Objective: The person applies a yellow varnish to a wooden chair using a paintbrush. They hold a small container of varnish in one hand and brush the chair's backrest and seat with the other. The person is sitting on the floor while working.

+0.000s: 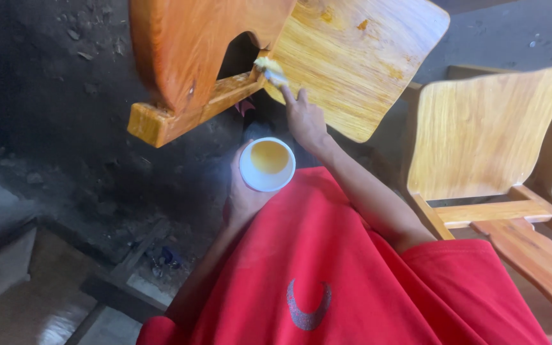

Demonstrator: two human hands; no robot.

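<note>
Dark, dusty floor [52, 128] strewn with small debris fills the left of the frame. At right stand pale wooden chairs [487, 140] (varnished, glossy). Lower left, a shiny tan slab [33, 306] catches light.

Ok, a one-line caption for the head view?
Right hand presses a brush to a tipped wooden chair; left hand holds a white cup.

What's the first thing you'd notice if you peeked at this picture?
Probably the bright red shirt filling the bottom. Above it, the right hand presses a yellow-soaked pad against a glossy orange wooden chair, while the left hand holds a white cup of yellow liquid.
</note>
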